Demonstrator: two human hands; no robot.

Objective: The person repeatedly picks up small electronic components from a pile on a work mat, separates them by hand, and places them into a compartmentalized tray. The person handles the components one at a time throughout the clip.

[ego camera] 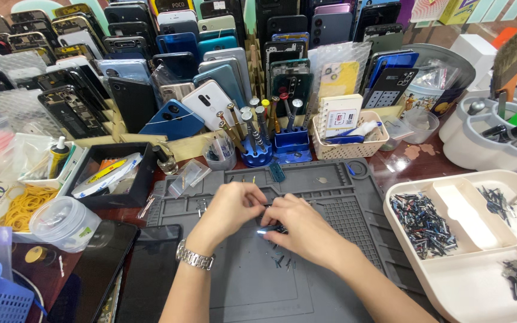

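Both hands meet over the middle of a grey silicone work mat. My left hand, with a metal watch on its wrist, pinches a small dark part from the left. My right hand closes its fingers on the same part from the right; a small bright glint shows beneath it. The part is mostly hidden by the fingers. A few tiny screws lie on the mat just below the hands.
A white divided tray with several small screws and parts sits at right. Two dark phones lie at lower left. Behind the mat stand a blue screwdriver holder, a small basket, racks of phone back covers, a black box.
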